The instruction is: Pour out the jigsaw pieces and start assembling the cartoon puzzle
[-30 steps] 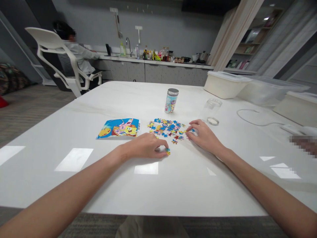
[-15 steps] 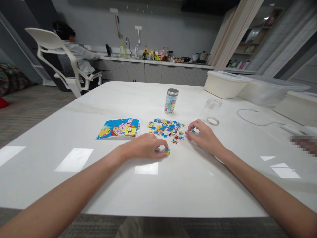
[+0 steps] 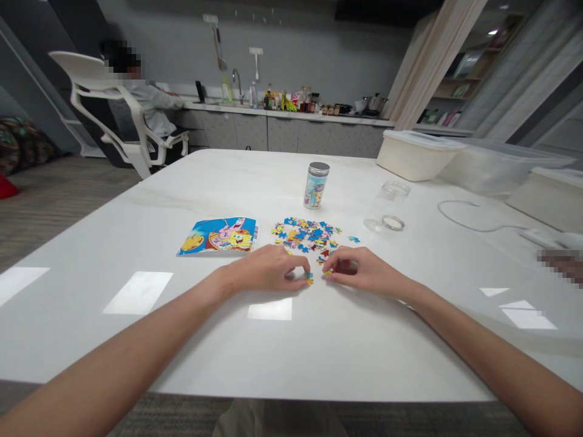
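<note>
My left hand (image 3: 277,269) rests on the white table, thumb and finger closed on a small blue-and-yellow jigsaw puzzle piece (image 3: 310,278). Just right of it, my right hand (image 3: 364,270) pinches a yellowish puzzle piece (image 3: 327,273), with a short gap between the two pieces. Behind both hands lies a loose pile of puzzle pieces (image 3: 303,233), mostly blue, yellow and red. One blue piece (image 3: 354,239) sits apart to the right of the pile. A cartoon picture sheet (image 3: 218,235), slightly curled, lies left of the pile.
A cartoon-printed canister with a metal lid (image 3: 316,185) stands behind the pile. To its right are a clear jar (image 3: 394,193) and a round lid (image 3: 392,223). Storage boxes (image 3: 416,155) and a cable (image 3: 469,227) occupy the right side. A person sits in a white chair (image 3: 95,79) at the far left.
My right hand has moved left and nearer to me, from the pile's right edge to beside my left hand, with a yellowish piece in its fingers. My left hand has stayed in place.
</note>
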`<state>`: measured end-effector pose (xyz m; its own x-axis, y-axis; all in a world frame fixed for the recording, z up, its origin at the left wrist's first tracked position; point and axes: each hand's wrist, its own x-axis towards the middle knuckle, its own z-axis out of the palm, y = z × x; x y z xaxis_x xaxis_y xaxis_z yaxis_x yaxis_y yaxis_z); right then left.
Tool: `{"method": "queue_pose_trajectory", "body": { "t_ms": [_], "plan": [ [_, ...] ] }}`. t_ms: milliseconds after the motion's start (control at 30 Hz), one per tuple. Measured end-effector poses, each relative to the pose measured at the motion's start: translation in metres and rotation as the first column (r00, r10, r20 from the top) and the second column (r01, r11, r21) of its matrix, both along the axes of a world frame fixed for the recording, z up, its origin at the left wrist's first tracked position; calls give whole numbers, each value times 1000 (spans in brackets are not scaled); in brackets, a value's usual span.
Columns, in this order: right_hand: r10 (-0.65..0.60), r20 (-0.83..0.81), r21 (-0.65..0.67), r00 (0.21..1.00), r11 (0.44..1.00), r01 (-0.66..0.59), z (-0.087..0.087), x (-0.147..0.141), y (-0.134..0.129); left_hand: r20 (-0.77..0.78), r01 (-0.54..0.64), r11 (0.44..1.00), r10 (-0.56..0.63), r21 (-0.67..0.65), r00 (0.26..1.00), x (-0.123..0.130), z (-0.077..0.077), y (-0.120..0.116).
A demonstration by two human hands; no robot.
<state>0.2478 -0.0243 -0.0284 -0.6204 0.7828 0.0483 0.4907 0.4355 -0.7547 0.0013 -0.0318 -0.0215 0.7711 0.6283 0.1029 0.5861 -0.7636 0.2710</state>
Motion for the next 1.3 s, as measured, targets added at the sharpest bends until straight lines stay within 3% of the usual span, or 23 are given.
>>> {"method": "queue_pose_trajectory", "body": {
  "t_ms": [200,300,833,1067,1300],
  "plan": [
    [-134,51,270,990,956,115,-9,3,8,11,7,1000,-7,2,1000,0,-1,1],
    [-177,65,328,982,933,146,-10,3,10,11,7,1000,-7,-5,1000,0,-1,1],
    [-175,35,380,984,913,149,-10,2,8,24,2,1000,-2,-1,1000,0,-1,0],
    [1,102,367,995,930,-38,-4,2,2,10,6,1000,-6,-9,1000,0,-1,1],
    [27,132,390,991,918,-77,0,0,0,-10,2,1000,-2,-15,1000,0,1,1]
  ]
}}
